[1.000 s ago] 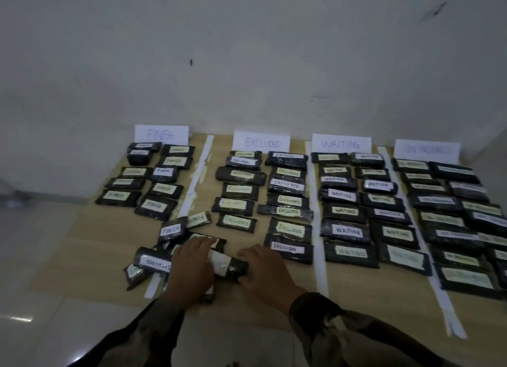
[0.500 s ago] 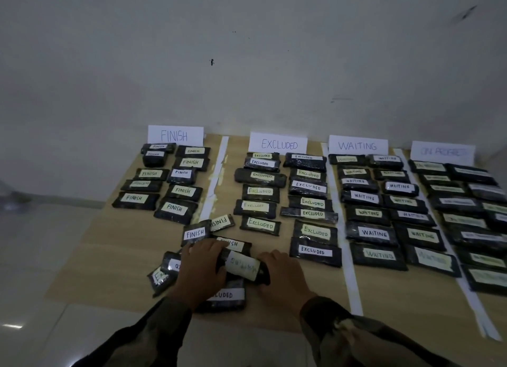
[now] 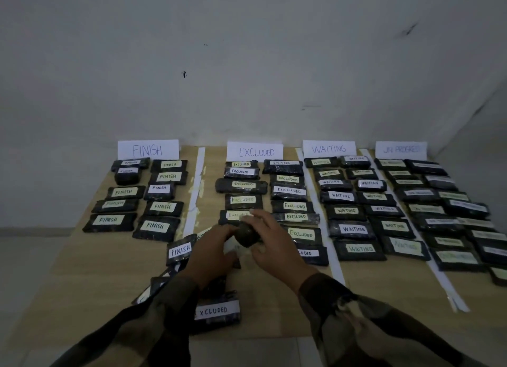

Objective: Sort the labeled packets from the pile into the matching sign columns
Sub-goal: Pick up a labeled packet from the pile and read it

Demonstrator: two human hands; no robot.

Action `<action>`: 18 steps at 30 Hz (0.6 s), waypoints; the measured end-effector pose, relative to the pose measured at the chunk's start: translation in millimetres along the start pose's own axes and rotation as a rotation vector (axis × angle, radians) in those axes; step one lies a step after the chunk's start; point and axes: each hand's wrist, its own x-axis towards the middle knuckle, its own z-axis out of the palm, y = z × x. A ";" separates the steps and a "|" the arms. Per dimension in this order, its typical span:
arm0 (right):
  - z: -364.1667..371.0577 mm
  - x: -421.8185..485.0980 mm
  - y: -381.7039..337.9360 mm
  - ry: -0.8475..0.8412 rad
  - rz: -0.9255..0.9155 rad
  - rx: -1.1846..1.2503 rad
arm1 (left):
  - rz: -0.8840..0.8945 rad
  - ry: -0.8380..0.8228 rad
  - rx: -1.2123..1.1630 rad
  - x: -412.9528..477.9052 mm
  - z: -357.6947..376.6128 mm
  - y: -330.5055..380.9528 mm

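Dark and film-wrapped, the held packet (image 3: 248,235) sits raised off the counter (image 3: 68,270) between both hands, one end turned to the camera; its label cannot be read. The left hand (image 3: 211,254) grips it from the left with curled fingers, and the right hand (image 3: 274,243) curls over its top and right side. Under the left forearm lies what is left of the pile: an EXCLUDED packet (image 3: 216,310) nearest the person, a FINISH packet (image 3: 179,250) just left of the left hand, and others partly hidden by the sleeve. Beyond the hands, sorted packets lie in rows below four paper signs against the wall: FINISH sign (image 3: 148,149), EXCLUDED sign (image 3: 255,152), WAITING sign (image 3: 329,148) and a blurred fourth sign (image 3: 401,149). White tape strips (image 3: 318,215) divide the columns.
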 end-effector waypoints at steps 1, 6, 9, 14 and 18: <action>-0.3 1.1 -2.4 0.030 0.039 0.044 | -0.043 0.030 -0.048 1.4 -2.1 0.6; 12.6 4.2 -11.1 -0.022 0.190 0.160 | -0.397 0.232 -0.564 8.2 -7.4 5.8; 23.3 5.7 -14.2 -0.036 0.188 0.113 | -0.565 0.232 -0.933 7.5 -11.2 9.6; 31.0 8.4 -12.5 0.006 0.116 -0.057 | -0.644 0.108 -1.138 -1.0 -13.9 9.7; 27.3 8.9 -1.6 0.005 0.087 -0.152 | -0.673 0.076 -1.130 -2.3 -10.5 7.6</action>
